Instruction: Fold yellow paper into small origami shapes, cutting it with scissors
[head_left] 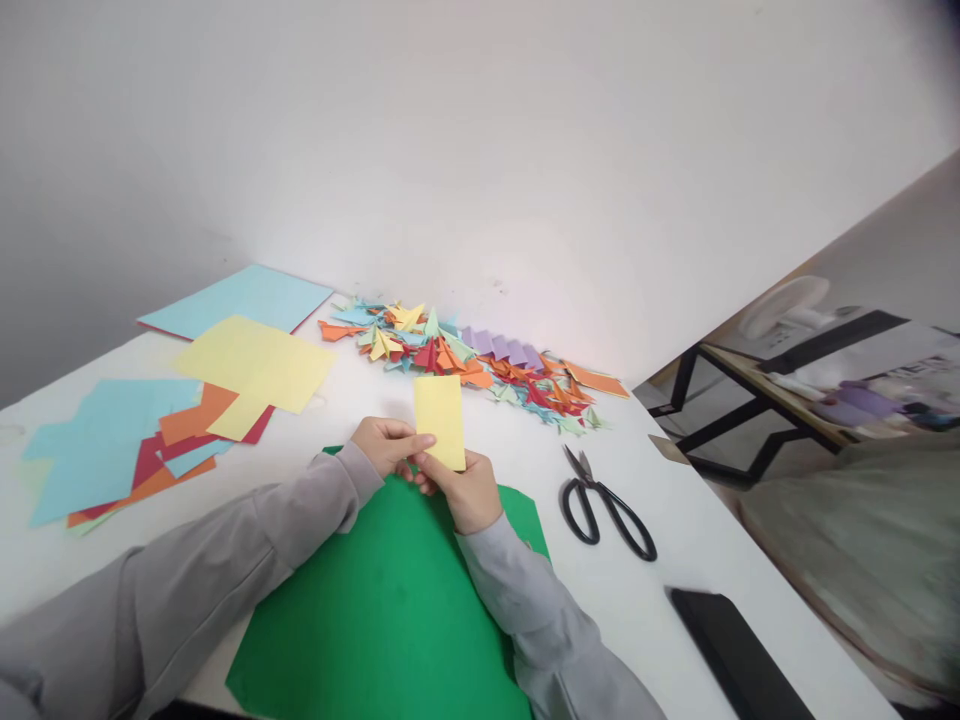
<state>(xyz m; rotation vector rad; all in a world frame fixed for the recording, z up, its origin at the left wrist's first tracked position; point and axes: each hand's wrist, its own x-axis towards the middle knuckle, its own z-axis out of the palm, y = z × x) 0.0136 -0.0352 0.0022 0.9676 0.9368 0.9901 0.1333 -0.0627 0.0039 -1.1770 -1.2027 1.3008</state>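
Note:
A small yellow rectangle of paper (442, 415) is held upright between my two hands, above the far edge of a green mat (390, 590). My left hand (386, 445) pinches its lower left side, fingers closed. From the lower right, my right hand (469, 488) grips the same paper, its thumb on the front near the bottom edge. Whether the paper is folded or single I cannot tell. Behind it lies a long heap of small folded paper pieces (427, 350) in many colours, several shaped like little planes.
Scissors with black handles (600, 500) lie open right of the mat, with a black flat object (735, 655) nearer me. Loose coloured sheets (112, 440), a yellow sheet (255, 360) and a large blue sheet (240, 298) lie left. A white wall (480, 150) borders the table's back.

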